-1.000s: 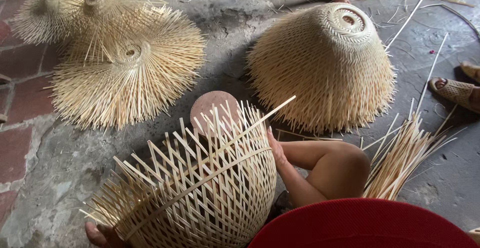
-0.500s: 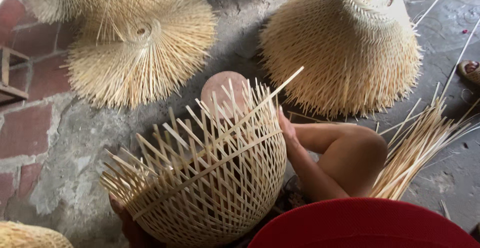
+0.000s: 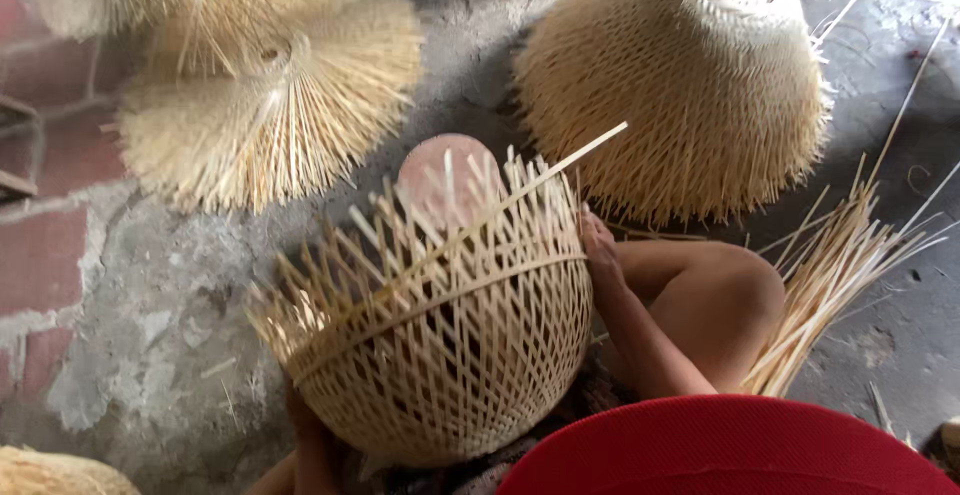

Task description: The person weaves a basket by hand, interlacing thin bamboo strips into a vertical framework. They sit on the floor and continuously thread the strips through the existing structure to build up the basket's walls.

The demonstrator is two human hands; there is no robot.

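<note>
1. One half-woven bamboo basket (image 3: 440,335) lies near the middle, tilted on its side, its rounded woven body toward the near right and its open end of loose, upright strip ends toward the far left.
2. One long bamboo strip (image 3: 560,170) sticks out of the weave, slanting up to the far right past the basket's rim.
3. The right hand (image 3: 598,250) lies against the basket's right edge, fingers held together and pressed flat on the weave; whether it pinches a strip cannot be told.
4. The left hand (image 3: 308,425) is mostly hidden under the basket's near left side; only a bit shows against the weave, and its fingers cannot be made out.
5. One round pinkish disc (image 3: 440,170) shows just behind the basket's strip ends, partly screened by them.
6. One finished dome-shaped woven piece (image 3: 670,85) stands at the far right, with its small round cap up.
7. At the far left lie fanned, unfinished bamboo pieces (image 3: 270,105), at least two, overlapping; the exact count is unclear.
8. One bundle of loose bamboo strips (image 3: 830,275) lies at the right, beside the person's bent knee (image 3: 730,290).
9. One red hat brim (image 3: 720,450) fills the near right edge.
</note>
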